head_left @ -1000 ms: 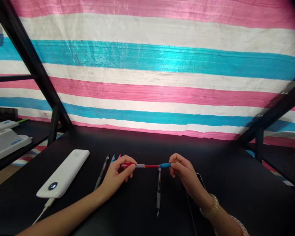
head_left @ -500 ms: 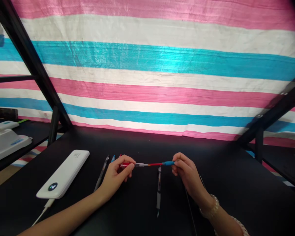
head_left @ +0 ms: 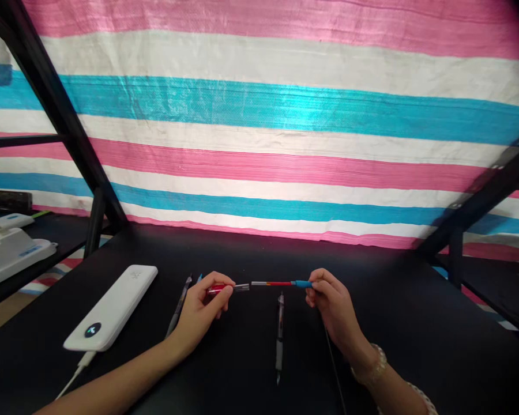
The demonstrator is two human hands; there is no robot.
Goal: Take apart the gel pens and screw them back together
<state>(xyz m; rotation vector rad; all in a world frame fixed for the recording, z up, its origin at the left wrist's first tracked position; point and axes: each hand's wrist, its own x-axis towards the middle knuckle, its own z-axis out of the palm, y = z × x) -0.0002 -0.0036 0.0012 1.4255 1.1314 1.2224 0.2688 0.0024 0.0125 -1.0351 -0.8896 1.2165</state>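
We note a power bank (head_left: 111,308) near the left edge of the table (head_left: 225,357), cable (head_left: 85,359) connected; striped sheeting (head_left: 259,104) hangs behind the far edge.

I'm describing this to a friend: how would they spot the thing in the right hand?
Over the black table, find a pale bracelet and the right hand beyond it. That hand pinches a blue grip with a partly red refill pointing toward the left hand. Its blue end distinguishes it from the red-and-clear barrel held there and the grey-gripped pen lying below.
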